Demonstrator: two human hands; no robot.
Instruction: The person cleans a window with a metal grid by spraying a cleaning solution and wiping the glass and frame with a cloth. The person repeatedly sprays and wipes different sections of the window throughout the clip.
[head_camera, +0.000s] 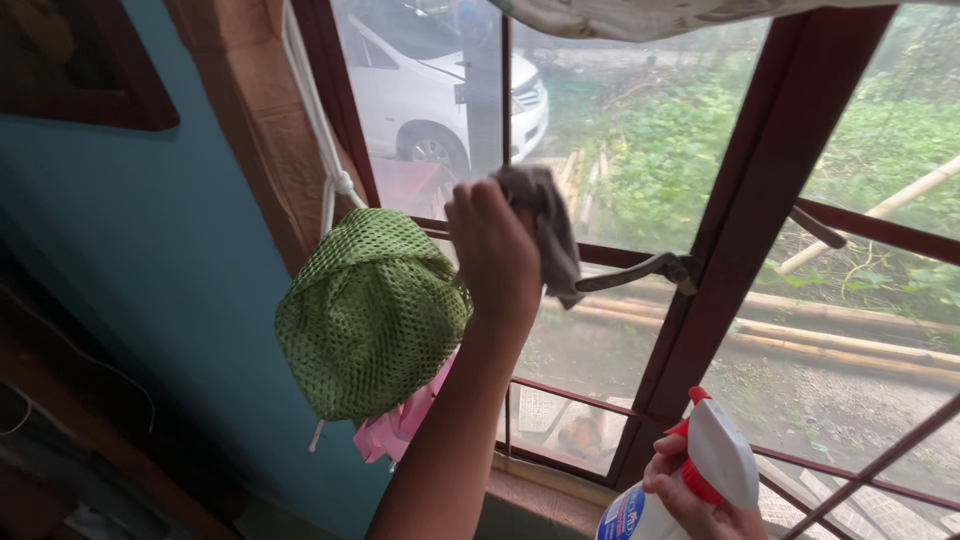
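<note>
Against the window pane (620, 130), the left hand (492, 250) clamps a grey cloth (548, 225); the right hand (690, 500) grips a spray bottle (690, 480), contents unseen.

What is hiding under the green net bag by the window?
Something pink pokes out beneath the green net bag, with a white string dangling beside it. The rest is covered by the bag, so what it is cannot be told.

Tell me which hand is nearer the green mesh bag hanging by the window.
Left. The left hand, gripping a grey cloth, is raised just beside the green mesh bag. The right hand holds a spray bottle far lower right.
</note>
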